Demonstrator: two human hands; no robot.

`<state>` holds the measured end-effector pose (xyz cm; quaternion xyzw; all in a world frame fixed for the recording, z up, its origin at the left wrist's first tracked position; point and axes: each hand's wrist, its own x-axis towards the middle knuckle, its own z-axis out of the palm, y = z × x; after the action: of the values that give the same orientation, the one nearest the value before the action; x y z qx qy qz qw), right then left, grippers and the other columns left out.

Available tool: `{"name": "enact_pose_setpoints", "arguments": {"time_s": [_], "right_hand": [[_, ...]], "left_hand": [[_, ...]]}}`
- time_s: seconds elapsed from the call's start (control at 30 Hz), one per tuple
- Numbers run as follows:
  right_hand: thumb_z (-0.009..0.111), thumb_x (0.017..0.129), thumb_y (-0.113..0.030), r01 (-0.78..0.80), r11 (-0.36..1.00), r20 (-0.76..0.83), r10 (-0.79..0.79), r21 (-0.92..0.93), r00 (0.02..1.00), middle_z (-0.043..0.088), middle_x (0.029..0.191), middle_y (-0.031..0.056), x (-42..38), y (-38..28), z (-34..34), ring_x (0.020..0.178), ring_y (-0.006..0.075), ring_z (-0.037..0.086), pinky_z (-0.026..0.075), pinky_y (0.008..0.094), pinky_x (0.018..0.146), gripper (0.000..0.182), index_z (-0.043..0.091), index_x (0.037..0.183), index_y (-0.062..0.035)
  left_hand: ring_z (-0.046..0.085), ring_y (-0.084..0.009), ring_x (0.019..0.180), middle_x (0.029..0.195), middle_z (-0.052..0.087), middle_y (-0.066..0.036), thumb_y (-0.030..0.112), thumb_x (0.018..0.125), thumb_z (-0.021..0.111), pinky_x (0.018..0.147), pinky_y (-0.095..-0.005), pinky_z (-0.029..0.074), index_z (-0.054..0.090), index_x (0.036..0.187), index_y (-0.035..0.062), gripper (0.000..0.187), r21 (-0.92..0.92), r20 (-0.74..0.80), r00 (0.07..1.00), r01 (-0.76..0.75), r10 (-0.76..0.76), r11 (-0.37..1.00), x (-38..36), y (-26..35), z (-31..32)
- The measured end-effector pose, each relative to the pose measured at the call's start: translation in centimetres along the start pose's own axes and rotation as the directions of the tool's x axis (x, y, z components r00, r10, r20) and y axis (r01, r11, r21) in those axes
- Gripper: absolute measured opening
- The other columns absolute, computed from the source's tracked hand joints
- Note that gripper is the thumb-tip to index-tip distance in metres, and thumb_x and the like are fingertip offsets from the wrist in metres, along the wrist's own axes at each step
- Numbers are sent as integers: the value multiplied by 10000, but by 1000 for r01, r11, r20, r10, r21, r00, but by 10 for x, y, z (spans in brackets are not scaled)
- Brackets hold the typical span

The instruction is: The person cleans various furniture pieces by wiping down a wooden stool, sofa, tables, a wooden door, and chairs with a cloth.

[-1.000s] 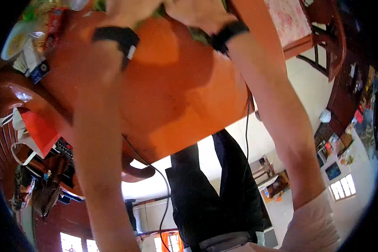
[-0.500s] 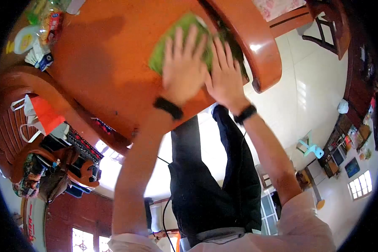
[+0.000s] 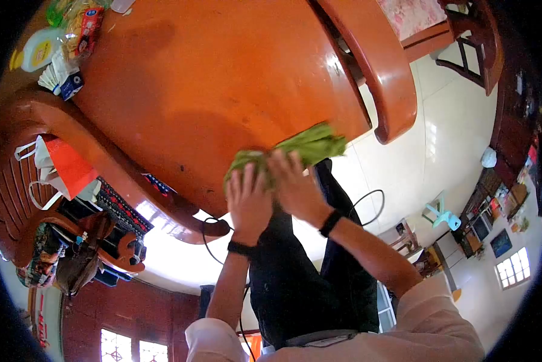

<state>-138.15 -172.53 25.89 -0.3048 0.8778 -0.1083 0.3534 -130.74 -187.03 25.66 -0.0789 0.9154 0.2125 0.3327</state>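
Observation:
A bunched green cloth [image 3: 310,143] lies along the near edge of the reddish-brown wooden tabletop [image 3: 223,78]. My left hand [image 3: 248,202] rests on its left end with the fingers stretched out and apart. My right hand [image 3: 299,192] is just beside it, its fingers extended over the middle of the cloth and slightly blurred. The palms sit about at the table's edge, fingertips pointing away from me. Both thumbs are mostly hidden. The cloth's right end fans out past my right hand.
Curved wooden armrests flank the surface, one on the left [image 3: 111,166] and one on the right [image 3: 391,78]. At the far left are a white bottle [image 3: 40,51], a snack packet [image 3: 90,29] and shuttlecocks [image 3: 51,77]. A red paper bag [image 3: 69,166] stands beyond the left armrest.
Both hands have come back toward me, bringing the green cloth from the far right of the surface to its near edge. The cloth, spread flatter before, is now bunched.

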Motion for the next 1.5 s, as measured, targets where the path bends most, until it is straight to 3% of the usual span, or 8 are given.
{"name": "enact_pose_setpoints", "arguments": {"time_s": [0.13, 0.37, 0.5, 0.67, 0.9, 1.1, 1.27, 1.5], "right_hand": [[547, 946, -194, 213, 954, 19, -222, 213, 975, 260, 1647, 43, 48, -68, 26, 1457, 266, 343, 432, 500, 1068, 630, 357, 1542, -125], [577, 912, -163, 430, 897, -203, -406, 97, 891, 364, 1591, 6, 135, -25, -32, 1460, 269, 341, 455, 431, 1039, 597, 436, 1492, -178], [601, 871, -151, -17, 964, -371, 118, 265, 921, 353, 1603, 39, 122, 40, -94, 1446, 297, 374, 453, 449, 1010, 566, 521, 1431, -165], [657, 819, -153, -125, 972, -416, 199, 199, 887, 360, 1595, 59, 47, 102, -66, 1444, 334, 366, 430, 453, 1011, 621, 529, 1427, -149], [662, 878, -141, -1, 779, -335, 271, 627, 902, 487, 1478, 174, -43, 107, -27, 1377, 381, 456, 400, 432, 1133, 495, 528, 1347, -57], [603, 964, -192, -34, 268, -98, 463, 963, 881, 649, 1133, 218, -72, 89, -54, 958, 390, 673, 557, 464, 847, 271, 575, 1176, -25], [618, 942, -167, 341, 379, -492, 440, 860, 752, 642, 1102, 300, -87, 136, -94, 960, 432, 662, 566, 448, 862, 337, 574, 1167, 79], [580, 942, -152, 231, 216, -315, 717, 949, 621, 682, 989, 225, -146, 284, -150, 826, 388, 674, 545, 405, 730, 250, 643, 1151, -29]], "left_hand": [[140, -526, 1478, 1579, 224, -334, 220, 1020, 437, 1210, -607, 122, 338, 1497, -82, 574, -45, -91, 969, 228, -231, 973, -39, -51, -3], [126, -575, 1454, 1571, 206, -357, 204, 1029, 411, 1192, -646, 112, 334, 1536, 38, 538, -219, -410, 879, 164, -243, 962, 38, -44, -41], [155, -569, 1450, 1599, 215, -285, 259, 977, 489, 1164, -670, 166, 446, 1483, 79, 538, 469, -164, 979, -28, 118, 883, 131, 42, -103], [169, -516, 1479, 1607, 272, -236, 232, 953, 506, 1182, -610, 138, 487, 1424, 28, 514, -313, -398, 916, -190, 53, 931, 120, 109, -42], [269, -429, 1476, 1532, 427, -180, 47, 872, 613, 1180, -559, 187, 581, 1205, 10, 337, -414, -334, 935, -258, 117, 873, 70, 121, 6], [589, -360, 1244, 1332, 611, -194, 32, 872, 685, 1029, -428, 468, 553, 1170, 16, 326, -540, -435, 900, -229, -36, 810, 47, 161, -19], [549, -281, 1223, 1383, 517, -166, 109, 891, 722, 1012, -394, 482, 503, 1292, 10, 467, -518, -566, 816, -237, -121, 822, 65, 241, -59], [661, -262, 1007, 1090, 682, -171, 16, 861, 627, 904, -340, 501, 642, 1151, -5, 291, -587, -305, 951, -237, 60, 774, 142, 413, -56]]}}
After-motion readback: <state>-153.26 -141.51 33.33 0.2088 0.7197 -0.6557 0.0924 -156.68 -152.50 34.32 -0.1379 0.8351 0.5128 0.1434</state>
